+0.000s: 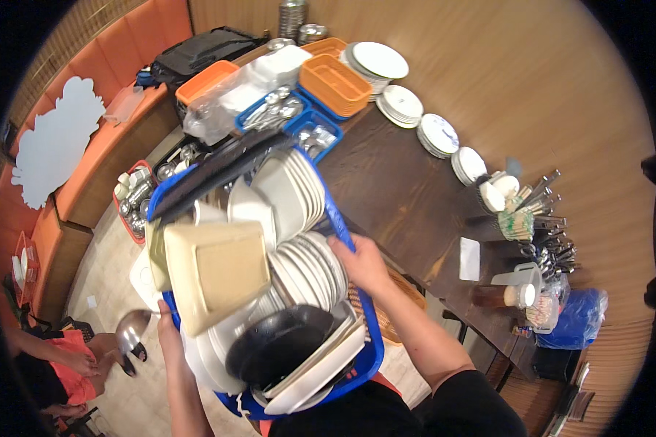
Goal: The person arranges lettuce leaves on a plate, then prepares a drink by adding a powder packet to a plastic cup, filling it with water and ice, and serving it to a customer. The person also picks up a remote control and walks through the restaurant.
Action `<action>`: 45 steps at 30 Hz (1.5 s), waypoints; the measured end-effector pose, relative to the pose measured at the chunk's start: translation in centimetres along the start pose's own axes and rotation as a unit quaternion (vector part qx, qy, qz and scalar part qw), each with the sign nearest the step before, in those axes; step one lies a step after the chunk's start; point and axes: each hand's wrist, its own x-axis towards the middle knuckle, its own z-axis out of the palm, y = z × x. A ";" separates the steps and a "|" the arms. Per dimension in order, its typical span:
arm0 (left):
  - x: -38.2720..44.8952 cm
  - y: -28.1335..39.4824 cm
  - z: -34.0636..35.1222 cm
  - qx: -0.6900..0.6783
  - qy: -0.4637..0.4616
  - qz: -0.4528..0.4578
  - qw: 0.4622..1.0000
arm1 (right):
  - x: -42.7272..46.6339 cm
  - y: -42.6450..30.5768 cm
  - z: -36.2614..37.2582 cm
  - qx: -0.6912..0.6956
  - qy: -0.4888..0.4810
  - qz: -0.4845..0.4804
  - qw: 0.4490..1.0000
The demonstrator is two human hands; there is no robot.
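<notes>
A blue plastic basket (pixel 374 349) full of crockery is held in front of my body. My right hand (pixel 361 265) grips its right rim, and my left hand (pixel 169 325) holds its left side. Inside are white rectangular dishes (pixel 300 191), a row of round white plates (pixel 311 270) on edge and a cream square dish (pixel 218 273). A round black dish or pan (pixel 279 344) lies near my body. Across the far end rests a long black tray (pixel 224 172), blurred. A metal ladle (pixel 134 330) shows beside my left hand; its support is unclear.
A dark wooden table (pixel 393 191) bears plate stacks (pixel 402 104), orange baskets (pixel 336 79) and blue cutlery trays (pixel 322 136). Utensils (pixel 546 246) stand at its right end. A red basket (pixel 134 218) is left, by an orange bench (pixel 109 142). Another person (pixel 65 360) is at lower left.
</notes>
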 end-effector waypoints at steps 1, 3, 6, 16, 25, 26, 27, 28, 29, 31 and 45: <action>-0.9 1.8 2.7 -0.006 0.000 -0.001 1.000 | 0.1 0.1 -2.8 0.014 0.012 -0.007 1.000; -2.5 4.3 8.6 -0.080 -0.027 -0.025 0.996 | 1.3 2.0 -8.1 0.047 0.038 -0.032 0.998; -5.7 7.5 16.9 -0.108 -0.073 -0.047 0.990 | 3.6 4.3 -15.7 0.022 0.048 -0.005 0.999; -8.0 5.3 38.4 -0.270 -0.106 -0.112 0.950 | 16.9 13.5 -31.5 -0.135 0.069 -0.005 0.988; -4.4 5.7 45.5 -0.183 -0.046 -0.094 0.978 | 15.8 10.5 -39.9 -0.230 0.083 -0.156 0.957; -4.2 5.9 46.2 -0.197 -0.048 -0.068 0.977 | 12.3 8.6 -41.7 -0.230 0.094 -0.162 0.955; -3.9 6.2 46.5 -0.176 -0.048 -0.092 0.979 | 8.3 6.9 -43.2 -0.210 0.112 -0.156 0.959; -3.4 6.9 46.7 -0.158 -0.050 -0.111 0.980 | 4.1 6.0 -44.6 -0.254 0.114 -0.146 0.949; -3.3 7.5 47.0 -0.140 -0.050 -0.129 0.980 | 0.5 5.6 -45.5 -0.259 0.109 -0.081 0.956; -3.7 7.9 47.1 -0.192 -0.097 -0.124 0.969 | -6.0 7.3 -46.6 -0.273 0.111 0.022 0.955; -13.1 -0.8 26.4 0.392 -0.542 -0.013 0.743 | -18.1 20.1 -43.8 -0.474 0.115 0.026 0.872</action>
